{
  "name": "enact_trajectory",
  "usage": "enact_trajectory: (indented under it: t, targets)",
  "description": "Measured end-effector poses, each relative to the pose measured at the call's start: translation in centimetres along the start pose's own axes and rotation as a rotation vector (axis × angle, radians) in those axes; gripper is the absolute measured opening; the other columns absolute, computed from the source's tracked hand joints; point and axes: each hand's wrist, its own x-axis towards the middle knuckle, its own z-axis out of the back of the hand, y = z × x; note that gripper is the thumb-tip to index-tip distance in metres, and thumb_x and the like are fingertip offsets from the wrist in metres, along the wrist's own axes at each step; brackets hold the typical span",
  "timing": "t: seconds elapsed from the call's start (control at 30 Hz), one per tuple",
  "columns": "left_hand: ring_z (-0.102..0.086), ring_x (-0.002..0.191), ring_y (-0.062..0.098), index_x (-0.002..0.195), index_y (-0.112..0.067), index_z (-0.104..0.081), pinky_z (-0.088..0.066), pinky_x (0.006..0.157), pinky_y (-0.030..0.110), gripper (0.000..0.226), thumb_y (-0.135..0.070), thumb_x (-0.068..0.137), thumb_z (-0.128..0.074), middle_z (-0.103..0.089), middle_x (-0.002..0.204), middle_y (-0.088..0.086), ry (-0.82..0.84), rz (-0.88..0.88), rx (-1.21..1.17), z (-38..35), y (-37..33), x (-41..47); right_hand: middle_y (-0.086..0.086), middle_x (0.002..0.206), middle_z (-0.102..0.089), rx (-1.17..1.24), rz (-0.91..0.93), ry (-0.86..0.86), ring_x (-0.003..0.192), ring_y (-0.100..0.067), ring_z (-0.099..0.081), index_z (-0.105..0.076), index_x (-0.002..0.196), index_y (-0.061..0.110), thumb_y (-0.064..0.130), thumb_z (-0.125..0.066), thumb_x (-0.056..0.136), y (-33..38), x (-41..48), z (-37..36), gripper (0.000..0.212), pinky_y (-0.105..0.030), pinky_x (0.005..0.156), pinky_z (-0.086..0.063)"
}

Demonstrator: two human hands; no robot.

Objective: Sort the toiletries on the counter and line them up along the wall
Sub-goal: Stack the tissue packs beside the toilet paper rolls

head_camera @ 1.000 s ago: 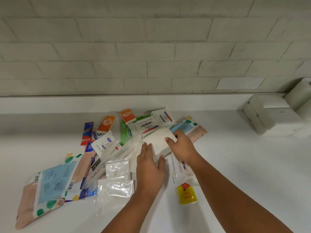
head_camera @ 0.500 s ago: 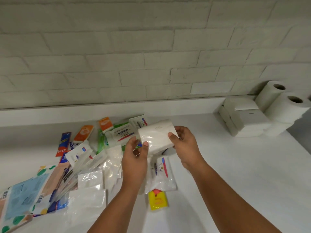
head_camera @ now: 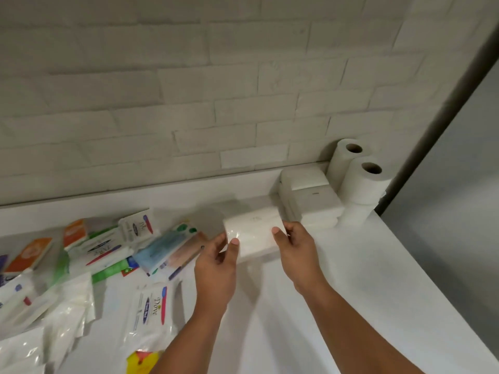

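- The white surface (head_camera: pixel 351 292) runs along a brick wall (head_camera: pixel 189 103) with a low ledge at the back. Its right edge curves round next to a grey panel (head_camera: pixel 459 198).
- Loads of bare room at the front right, between the arms and that edge.
- The left side is a mess: Dove packs (head_camera: pixel 151 309), orange sachets (head_camera: pixel 29 252), clear bags (head_camera: pixel 67 306) and a yellow sachet (head_camera: pixel 140 360).
- In the back right corner, a stack of white tissue packs (head_camera: pixel 310 201) sits just beside the toilet rolls (head_camera: pixel 361 184), both by the wall.
- The loose tissue pack (head_camera: pixel 253 230) is between the mess and that stack, nearer the stack.
- Left hand (head_camera: pixel 216 265): grip pinched on the pack's lower left corner, thumb on top.
- Right hand (head_camera: pixel 294 252): grip clamped on the pack's right end, thumb on its top face, fingers hidden behind.
- Can't tell if the pack's underside touches the surface.
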Motion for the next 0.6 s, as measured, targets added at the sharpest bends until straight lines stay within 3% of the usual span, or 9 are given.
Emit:
enact_trajectory:
  t: [0.07, 0.2, 0.4, 0.6]
  targets:
    - [-0.069, 0.093, -0.004, 0.116, -0.023, -0.07, -0.054, 0.083, 0.013, 0.021, -0.021, 0.095, -0.066, -0.075, 0.105, -0.013, 0.0, 0.014, -0.024, -2.2, -0.4, 0.1, 0.014, 0.102, -0.068, -0.062, 0.032, -0.015, 0.095, 0.002, -0.062, -0.064, 0.114, 0.021, 0.031, -0.059, 0.095, 0.1, 1.1, 1.8, 0.022, -0.016, 0.082, -0.046]
    - [-0.068, 0.087, -0.006, 0.105, -0.034, -0.068, -0.05, 0.077, 0.007, 0.014, -0.024, 0.095, -0.067, -0.075, 0.096, -0.02, 0.004, 0.006, -0.046, -7.4, -2.0, 1.4, 0.011, 0.11, -0.066, -0.19, 0.183, -0.076, 0.1, -0.003, -0.061, -0.065, 0.117, 0.024, 0.032, -0.055, 0.097, 0.6, 4.6, 5.4, 0.024, -0.02, 0.088, -0.048]
    - [-0.068, 0.106, 0.011, 0.124, -0.021, -0.069, -0.052, 0.1, 0.029, 0.039, -0.044, 0.092, -0.067, -0.073, 0.115, -0.008, 0.023, -0.031, 0.089, -14.0, -4.3, 6.3, 0.006, 0.08, -0.06, -0.381, 0.263, -0.122, 0.074, -0.01, -0.055, -0.055, 0.086, 0.021, 0.024, -0.048, 0.099, 2.8, 11.4, 9.0, 0.015, -0.023, 0.066, -0.036]
    - [-0.066, 0.102, 0.011, 0.115, -0.014, -0.071, -0.044, 0.085, 0.021, 0.036, -0.043, 0.094, -0.062, -0.073, 0.108, -0.004, 0.035, -0.09, 0.262, -18.9, -5.3, 11.0, 0.002, 0.082, -0.057, -0.45, 0.216, -0.088, 0.082, -0.019, -0.056, -0.051, 0.096, 0.013, 0.015, -0.043, 0.1, 3.2, 17.4, 9.5, 0.009, -0.026, 0.067, -0.038]
